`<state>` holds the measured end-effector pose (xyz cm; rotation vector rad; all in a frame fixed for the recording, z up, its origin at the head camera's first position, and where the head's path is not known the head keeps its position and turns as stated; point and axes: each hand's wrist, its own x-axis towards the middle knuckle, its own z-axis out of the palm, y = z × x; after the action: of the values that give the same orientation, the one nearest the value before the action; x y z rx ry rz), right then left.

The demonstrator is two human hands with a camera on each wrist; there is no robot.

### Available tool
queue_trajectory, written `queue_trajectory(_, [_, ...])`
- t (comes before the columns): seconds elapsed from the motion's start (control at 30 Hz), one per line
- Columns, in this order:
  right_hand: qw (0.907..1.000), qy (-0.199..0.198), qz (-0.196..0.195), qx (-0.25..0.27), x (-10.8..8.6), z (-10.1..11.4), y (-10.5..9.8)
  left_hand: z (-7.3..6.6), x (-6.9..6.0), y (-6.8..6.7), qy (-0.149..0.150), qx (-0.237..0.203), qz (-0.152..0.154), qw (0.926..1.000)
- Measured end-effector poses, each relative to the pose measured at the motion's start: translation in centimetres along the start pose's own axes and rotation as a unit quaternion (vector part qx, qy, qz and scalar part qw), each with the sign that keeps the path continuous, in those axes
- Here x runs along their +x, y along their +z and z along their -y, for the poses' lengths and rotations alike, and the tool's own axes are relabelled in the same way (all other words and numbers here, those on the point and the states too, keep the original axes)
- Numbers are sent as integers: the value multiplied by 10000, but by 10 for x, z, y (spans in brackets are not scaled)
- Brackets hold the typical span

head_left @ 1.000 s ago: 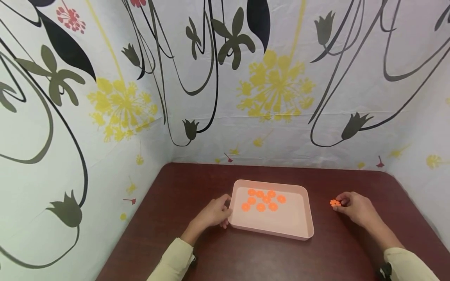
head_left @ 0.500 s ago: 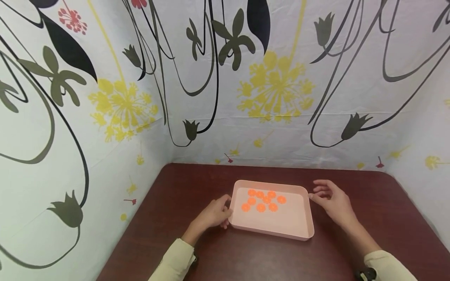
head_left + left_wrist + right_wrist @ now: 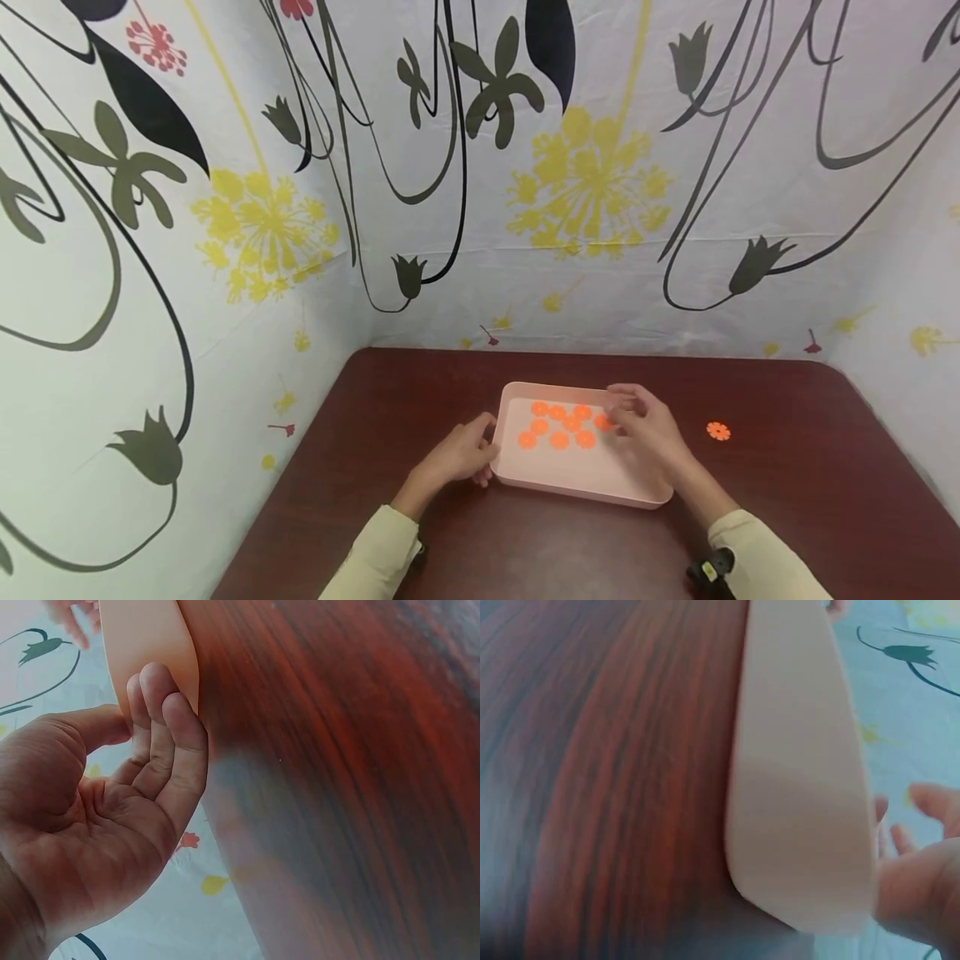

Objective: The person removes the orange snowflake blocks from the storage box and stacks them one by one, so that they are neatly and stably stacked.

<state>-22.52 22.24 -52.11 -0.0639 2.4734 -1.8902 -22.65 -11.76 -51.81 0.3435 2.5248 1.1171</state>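
Observation:
A shallow pink tray (image 3: 585,483) lies on the table, holding several flat orange flower-shaped discs (image 3: 558,440) towards its back left. My left hand (image 3: 455,454) grips the tray's left edge; in the left wrist view its thumb and fingertips meet at the tray's end wall (image 3: 150,637). Over the tray's right half hovers my right hand (image 3: 651,429), its fingertips close to the rightmost orange disc (image 3: 602,422), which they partly cover. Its thumb and fingers are apart in the right wrist view, behind the tray's side wall. One more orange disc (image 3: 717,431) lies flat on the table, right of the tray.
The dark red-brown table (image 3: 360,450) has rounded back corners. A white cloth (image 3: 480,217) printed with flowers hangs behind it and along both sides. Each forearm wears a pale sleeve (image 3: 375,554), and a dark wrist device (image 3: 711,568) sits at the right cuff.
My right hand let go of an orange disc on the table at the right, then moved left past the tray's edge to above the discs. The left hand stayed on the tray.

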Motion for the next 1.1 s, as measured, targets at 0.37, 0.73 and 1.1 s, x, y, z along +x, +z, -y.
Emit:
queue_trajectory(0.37, [9774, -740, -341, -1951, 16, -18, 9, 0, 4, -1, -55, -141, 122, 9998])
queue_trajectory(0.73, [9726, -800, -733, -2055, 15, -27, 17, 4, 2, 3, 79, -232, 183, 9995])
queue_trajectory(1.1, [9694, -740, -971, -2128, 14, -20, 25, 4, 1, 3, 155, -262, 129, 9995])
